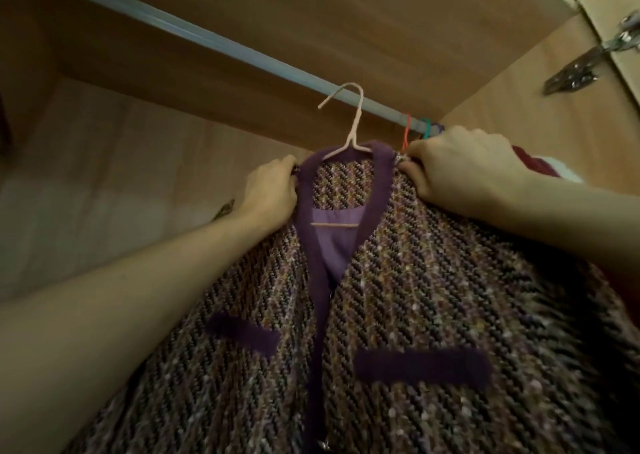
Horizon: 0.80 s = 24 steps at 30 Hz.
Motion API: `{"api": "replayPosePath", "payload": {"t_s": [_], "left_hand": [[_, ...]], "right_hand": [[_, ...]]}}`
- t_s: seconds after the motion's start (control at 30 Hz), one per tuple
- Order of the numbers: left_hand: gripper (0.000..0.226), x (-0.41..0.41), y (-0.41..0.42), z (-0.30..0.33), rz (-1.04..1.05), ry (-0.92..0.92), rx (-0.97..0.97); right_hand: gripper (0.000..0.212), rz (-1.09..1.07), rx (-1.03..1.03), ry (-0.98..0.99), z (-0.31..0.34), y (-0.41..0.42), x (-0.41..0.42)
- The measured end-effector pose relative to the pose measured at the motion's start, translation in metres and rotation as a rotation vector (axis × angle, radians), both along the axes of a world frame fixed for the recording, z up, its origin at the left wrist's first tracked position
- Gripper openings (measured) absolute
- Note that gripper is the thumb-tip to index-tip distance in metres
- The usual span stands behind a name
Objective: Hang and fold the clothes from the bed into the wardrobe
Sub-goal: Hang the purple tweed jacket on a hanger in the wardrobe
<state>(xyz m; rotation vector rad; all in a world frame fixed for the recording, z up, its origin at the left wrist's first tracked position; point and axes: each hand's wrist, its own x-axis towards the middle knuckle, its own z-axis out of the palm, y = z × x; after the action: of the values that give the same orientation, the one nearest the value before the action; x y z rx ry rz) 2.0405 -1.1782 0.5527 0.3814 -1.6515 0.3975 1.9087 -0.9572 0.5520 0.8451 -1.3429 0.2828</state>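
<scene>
Purple tweed jacket (398,280) sits on a pink hanger (346,131) just under the wardrobe rail (207,39); left hand (270,186) and right hand (460,166) pinch its shoulders, fingers closed; I would lift evenly until the hook catches the rail.

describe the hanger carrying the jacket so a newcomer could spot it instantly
Follow the grey wardrobe rail down to the right, to the purple tweed jacket held at its shoulders by both hands. The pale pink hanger rises from its collar; the neighbouring hooks are red and green.
</scene>
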Motion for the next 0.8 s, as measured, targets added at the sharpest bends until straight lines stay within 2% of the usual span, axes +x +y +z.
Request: {"api": "replayPosePath", "payload": {"t_s": [0.1,0.2,0.3,0.57,0.8], "left_hand": [[0.036,-0.011,0.003,-0.002,-0.175,0.052,-0.003],[0.04,-0.021,0.004,-0.012,-0.31,-0.08,0.016],[0.044,-0.033,-0.004,-0.032,-0.279,-0.267,0.014],[0.066,-0.064,-0.027,-0.093,-0.229,-0.54,0.166],[0.075,-0.073,-0.03,-0.11,-0.279,-0.529,0.288]], "right_hand": [[0.04,-0.045,-0.034,-0.046,0.017,0.005,-0.01],[0.041,-0.065,-0.092,-0.138,0.039,0.009,-0.021],[0.043,-0.103,-0.134,-0.228,0.056,0.011,-0.028],[0.033,-0.125,-0.165,-0.357,0.067,-0.001,-0.034],[0.031,-0.175,-0.18,-0.453,0.095,-0.011,-0.033]]}}
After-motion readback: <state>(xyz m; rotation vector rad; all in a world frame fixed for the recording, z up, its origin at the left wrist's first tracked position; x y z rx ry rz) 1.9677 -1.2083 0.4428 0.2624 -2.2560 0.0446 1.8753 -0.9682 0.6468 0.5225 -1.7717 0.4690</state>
